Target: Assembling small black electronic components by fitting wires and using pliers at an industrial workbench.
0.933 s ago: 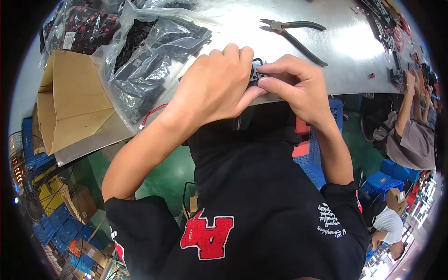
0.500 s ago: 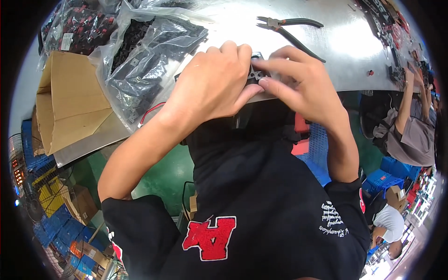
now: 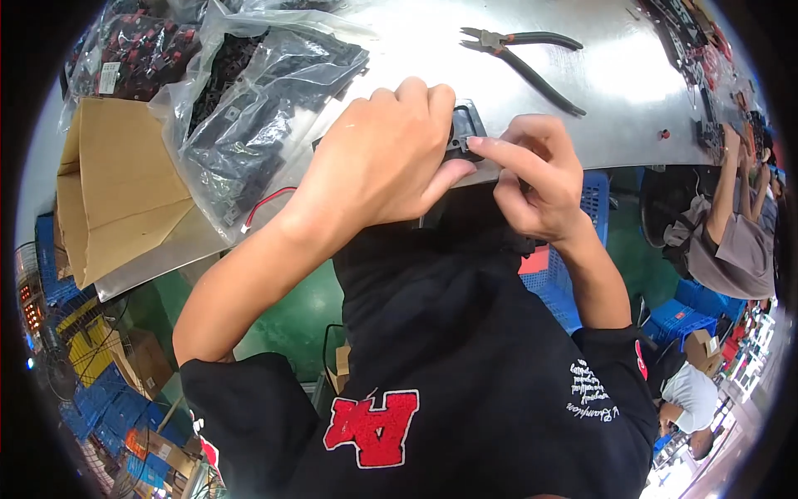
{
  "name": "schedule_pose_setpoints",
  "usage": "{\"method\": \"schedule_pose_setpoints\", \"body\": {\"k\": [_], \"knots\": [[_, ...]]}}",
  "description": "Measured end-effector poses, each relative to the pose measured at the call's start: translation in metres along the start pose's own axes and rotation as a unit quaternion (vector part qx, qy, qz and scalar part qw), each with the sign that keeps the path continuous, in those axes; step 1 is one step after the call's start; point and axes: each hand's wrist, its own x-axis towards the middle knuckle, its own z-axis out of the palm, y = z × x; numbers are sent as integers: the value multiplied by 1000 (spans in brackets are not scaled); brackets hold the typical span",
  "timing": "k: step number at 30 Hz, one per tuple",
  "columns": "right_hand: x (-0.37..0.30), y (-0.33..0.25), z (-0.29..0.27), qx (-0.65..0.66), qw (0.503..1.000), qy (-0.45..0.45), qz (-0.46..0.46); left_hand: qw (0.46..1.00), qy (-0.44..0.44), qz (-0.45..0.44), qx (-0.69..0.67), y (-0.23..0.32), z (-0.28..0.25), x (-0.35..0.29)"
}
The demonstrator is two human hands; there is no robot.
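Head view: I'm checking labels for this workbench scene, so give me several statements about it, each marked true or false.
1. The left hand lies over part of a dark device. True.
2. The handles of the pliers are spread apart. True.
3. The right hand grips the pliers. False: the right hand's index fingertip is at the dark device; the pliers lie on the table.
4. The cardboard box stands to the right of the pliers. False: the cardboard box is on the left, beside a clear plastic bag.
5. A red wire ends in a white connector. True.
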Motion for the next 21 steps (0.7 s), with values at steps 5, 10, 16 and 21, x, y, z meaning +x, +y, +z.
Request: {"method": "schedule_pose_setpoints", "body": {"k": [5,10,16,21], "knots": [[8,-7,-3,-5,999,-28,25,1000,-4,8,4,-1,0,2],[9,-28,-5,-81,989,-66,102,1000,-11,1,-6,0,-2,2],[14,-44,-14,-65,975,-107,182,1000,-7,5,27,2,-3,3],[49,-17,-34,-198,871,17,450,995,59,16,76,-2,6,-1]]}}
